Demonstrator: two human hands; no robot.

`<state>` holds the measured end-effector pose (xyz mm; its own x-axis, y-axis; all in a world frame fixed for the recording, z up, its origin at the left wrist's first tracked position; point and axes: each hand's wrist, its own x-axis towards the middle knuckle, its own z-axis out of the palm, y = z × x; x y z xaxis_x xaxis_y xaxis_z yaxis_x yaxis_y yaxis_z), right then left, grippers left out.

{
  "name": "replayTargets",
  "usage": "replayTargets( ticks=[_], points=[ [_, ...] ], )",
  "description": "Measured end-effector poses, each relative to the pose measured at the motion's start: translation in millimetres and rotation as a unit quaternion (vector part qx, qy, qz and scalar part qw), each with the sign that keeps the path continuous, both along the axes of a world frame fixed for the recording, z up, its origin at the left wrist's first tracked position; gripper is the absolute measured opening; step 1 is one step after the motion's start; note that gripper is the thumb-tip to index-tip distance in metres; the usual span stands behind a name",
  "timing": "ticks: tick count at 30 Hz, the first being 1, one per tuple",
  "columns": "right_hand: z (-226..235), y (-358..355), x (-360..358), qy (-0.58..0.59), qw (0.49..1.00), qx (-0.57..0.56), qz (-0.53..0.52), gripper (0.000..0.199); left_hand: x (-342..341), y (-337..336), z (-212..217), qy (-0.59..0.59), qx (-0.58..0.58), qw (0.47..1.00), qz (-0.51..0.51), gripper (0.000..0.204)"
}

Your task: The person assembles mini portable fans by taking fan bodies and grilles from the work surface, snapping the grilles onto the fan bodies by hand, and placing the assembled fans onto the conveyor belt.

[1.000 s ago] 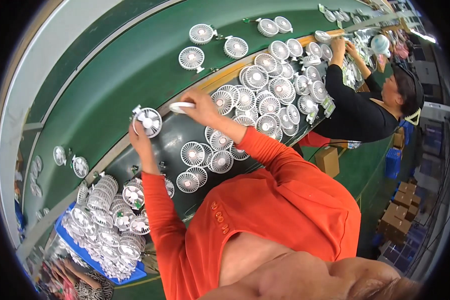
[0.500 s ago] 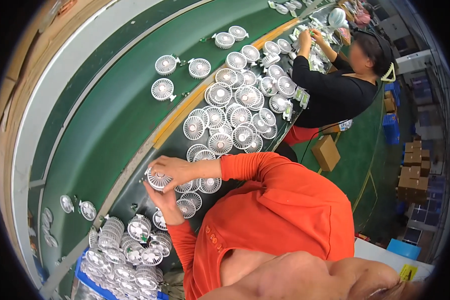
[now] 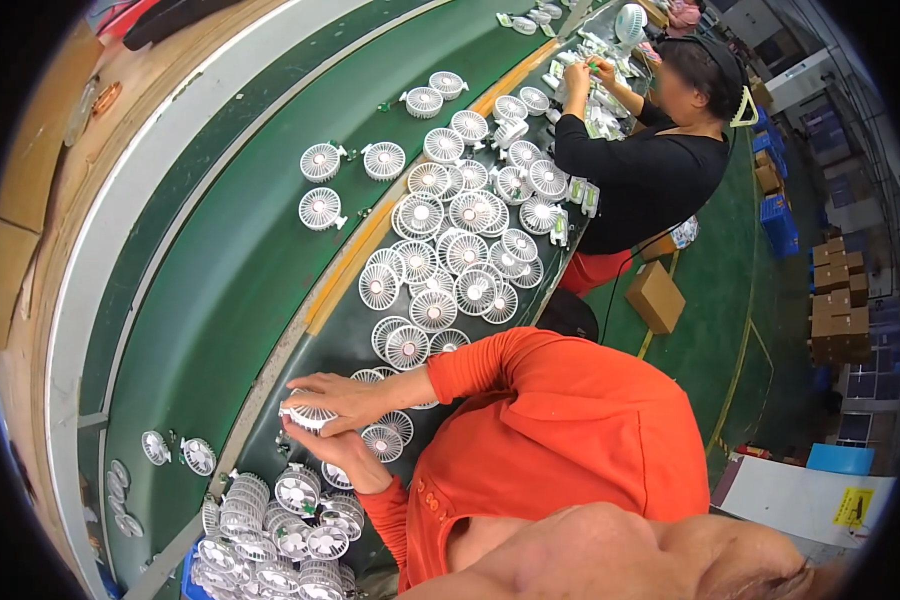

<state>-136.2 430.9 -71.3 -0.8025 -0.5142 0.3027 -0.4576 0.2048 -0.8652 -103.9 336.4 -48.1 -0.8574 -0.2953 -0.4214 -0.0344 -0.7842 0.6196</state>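
white fan [image 3: 310, 414] between both hands

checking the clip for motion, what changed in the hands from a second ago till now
The left hand and right hand, apart a second ago with the left lifting a white fan, have come together low on the dark bench, both now gripping one white fan. The co-worker remains working farther along.

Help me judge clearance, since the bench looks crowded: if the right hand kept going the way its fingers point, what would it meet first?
The right hand lies on a white fan, fingers pointing left. Beyond seems to come the yellow strip, then bare green belt; depth is unclear.
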Motion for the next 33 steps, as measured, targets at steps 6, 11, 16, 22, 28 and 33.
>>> replayTargets(
  ticks=[6, 11, 16, 22, 28, 33],
  points=[
    [2, -32, 6, -0.22, 0.952, -0.214, 0.012, 0.046, 4, 10, 0, 0.043, -0.449, 0.886, 0.111, 0.034],
    [5, -32, -4, -0.562, 0.773, -0.295, 0.02, 0.048, 4, -17, -31, 0.103, -0.69, 0.715, 0.056, 0.041],
    [-16, -23, -5, -0.267, 0.957, -0.113, 0.025, 0.054, -5, -15, -29, 0.029, -0.485, 0.873, 0.046, 0.033],
    [-11, -21, -14, -0.066, 0.993, -0.051, 0.078, 0.07, -7, -22, -26, -0.029, -0.155, 0.983, 0.089, 0.033],
    [-22, -45, -6, -0.435, 0.874, -0.21, 0.044, 0.06, -3, -17, -28, 0.01, -0.557, 0.825, 0.092, 0.035],
    [-9, -43, -14, -0.636, 0.753, -0.162, 0.042, 0.073, 0, -32, -41, 0.047, -0.603, 0.795, 0.039, 0.036]
  ],
)
